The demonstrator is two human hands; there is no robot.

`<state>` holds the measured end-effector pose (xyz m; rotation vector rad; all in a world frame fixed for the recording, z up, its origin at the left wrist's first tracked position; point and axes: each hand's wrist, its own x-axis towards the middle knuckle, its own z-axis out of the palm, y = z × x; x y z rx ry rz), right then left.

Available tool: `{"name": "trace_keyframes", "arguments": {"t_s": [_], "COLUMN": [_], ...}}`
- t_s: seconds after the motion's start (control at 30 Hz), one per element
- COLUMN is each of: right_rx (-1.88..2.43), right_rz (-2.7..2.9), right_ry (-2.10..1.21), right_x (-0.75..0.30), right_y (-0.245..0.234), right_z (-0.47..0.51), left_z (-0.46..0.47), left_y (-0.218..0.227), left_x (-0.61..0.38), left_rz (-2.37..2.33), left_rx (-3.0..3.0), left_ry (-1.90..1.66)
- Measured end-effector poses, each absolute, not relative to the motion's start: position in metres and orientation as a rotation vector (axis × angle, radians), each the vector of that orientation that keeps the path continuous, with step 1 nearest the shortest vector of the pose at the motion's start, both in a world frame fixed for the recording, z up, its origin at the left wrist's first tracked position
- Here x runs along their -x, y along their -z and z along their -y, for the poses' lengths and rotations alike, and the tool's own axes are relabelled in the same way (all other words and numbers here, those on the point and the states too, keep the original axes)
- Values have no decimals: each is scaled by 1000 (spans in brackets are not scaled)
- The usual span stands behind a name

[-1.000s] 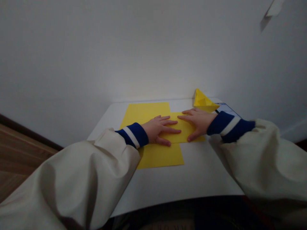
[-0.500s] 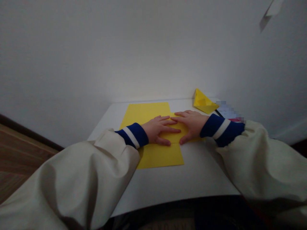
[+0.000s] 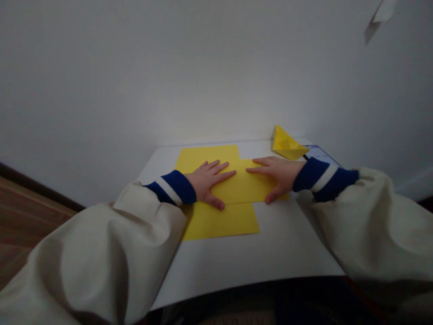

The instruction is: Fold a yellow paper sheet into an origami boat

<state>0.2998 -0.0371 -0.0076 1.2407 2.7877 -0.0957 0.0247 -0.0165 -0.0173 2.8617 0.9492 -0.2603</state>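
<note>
A folded yellow paper (image 3: 246,187) lies on a larger yellow sheet (image 3: 216,221) on the white table (image 3: 270,253). My left hand (image 3: 206,180) rests flat on the folded paper's left end, fingers spread and open. On its right end my right hand (image 3: 275,174) lies flat as well, fingers stretched toward the left. Both arms wear cream sleeves with blue and white cuffs.
A finished yellow paper boat (image 3: 287,144) stands at the table's back right, beside a blue-edged card (image 3: 320,154). The table backs onto a white wall. Wooden floor (image 3: 20,212) shows to the left.
My two hands, close together in the middle before, have slid apart along the folded paper, the left hand going left and the right hand going right.
</note>
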Motion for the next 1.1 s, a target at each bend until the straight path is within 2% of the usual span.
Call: {"name": "trace_keyframes", "arguments": {"t_s": [0.2,0.37,0.57,1.1], "right_rx": [-1002,-1152,-1341,-1314], "right_rz": [-3063,-3186,-3198,-2981], "right_ry": [149,47,86,220], "right_x": [-279,-267,-259,-286], "right_y": [3,4,1,12], "right_z": [48,51,50,35], "left_z": [23,34,36,18], "left_y": [1,-7,1,5], "left_x": [-35,-50,-60,-28], "left_rz": [-970,-1047,-1137,-1111], "left_rx": [-2938,-2997,-2906,-2820], "left_ry": [234,96,-2,301]}}
